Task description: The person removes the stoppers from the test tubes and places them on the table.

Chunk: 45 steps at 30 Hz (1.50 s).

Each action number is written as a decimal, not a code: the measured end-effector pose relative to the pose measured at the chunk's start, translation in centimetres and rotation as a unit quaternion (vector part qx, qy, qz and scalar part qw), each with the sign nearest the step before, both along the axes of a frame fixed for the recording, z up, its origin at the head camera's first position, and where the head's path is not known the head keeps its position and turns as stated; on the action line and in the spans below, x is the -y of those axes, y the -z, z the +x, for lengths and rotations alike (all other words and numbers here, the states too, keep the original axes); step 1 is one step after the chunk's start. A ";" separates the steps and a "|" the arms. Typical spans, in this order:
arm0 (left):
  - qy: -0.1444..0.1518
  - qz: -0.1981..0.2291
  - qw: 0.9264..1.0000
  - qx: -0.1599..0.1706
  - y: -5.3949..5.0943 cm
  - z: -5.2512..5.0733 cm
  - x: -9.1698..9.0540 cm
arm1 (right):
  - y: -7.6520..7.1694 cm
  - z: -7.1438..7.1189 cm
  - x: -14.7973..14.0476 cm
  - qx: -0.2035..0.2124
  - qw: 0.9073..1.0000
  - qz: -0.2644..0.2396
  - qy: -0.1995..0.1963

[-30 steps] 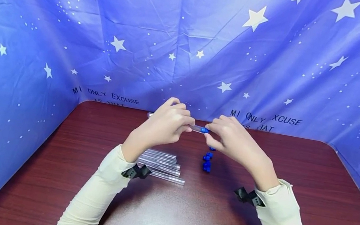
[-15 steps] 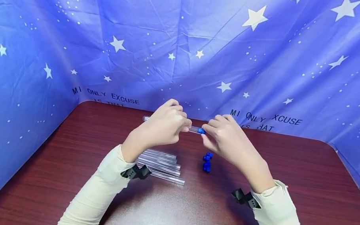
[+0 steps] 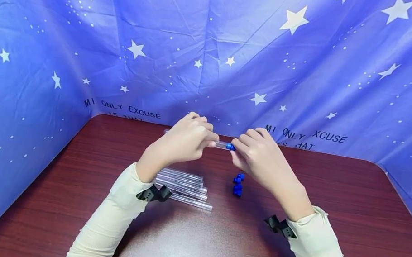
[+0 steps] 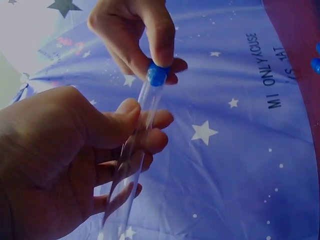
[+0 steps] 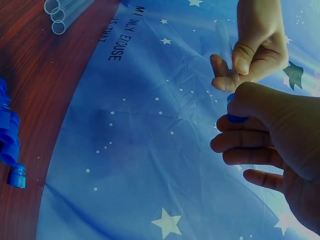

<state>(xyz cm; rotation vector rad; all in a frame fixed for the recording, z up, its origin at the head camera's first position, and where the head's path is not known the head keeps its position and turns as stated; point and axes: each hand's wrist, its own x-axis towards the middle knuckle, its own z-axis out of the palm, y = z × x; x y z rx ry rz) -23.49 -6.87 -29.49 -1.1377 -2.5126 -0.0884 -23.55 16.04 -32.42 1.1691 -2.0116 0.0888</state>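
Observation:
My left hand (image 3: pixel 188 140) holds a clear test tube (image 3: pixel 222 145) roughly level above the far part of the table. In the left wrist view the tube (image 4: pixel 149 100) lies between the thumb and the fingers, its far end running across the palm. A blue cap (image 4: pixel 156 76) sits at the tube's mouth, pinched between thumb and fingers of my right hand (image 3: pixel 262 161). From the right wrist the cap (image 5: pixel 235 112) is partly covered by the thumb. How deeply it sits in the tube I cannot tell.
Several clear tubes (image 3: pixel 185 185) lie side by side on the brown table (image 3: pixel 186 240), below the left hand. Right of them is a small cluster of blue caps (image 3: pixel 237 190). A blue star-patterned cloth (image 3: pixel 204 45) hangs around the table's back and sides.
Both hands and the tube have shifted slightly left over the last second. The right fingers have come further round the cap, which shows less in the head view.

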 end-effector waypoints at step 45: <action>0.081 0.081 0.985 -0.132 0.4 -0.1 -0.5 | -1.9 1.1 -1.8 0.314 0.948 -0.009 0.058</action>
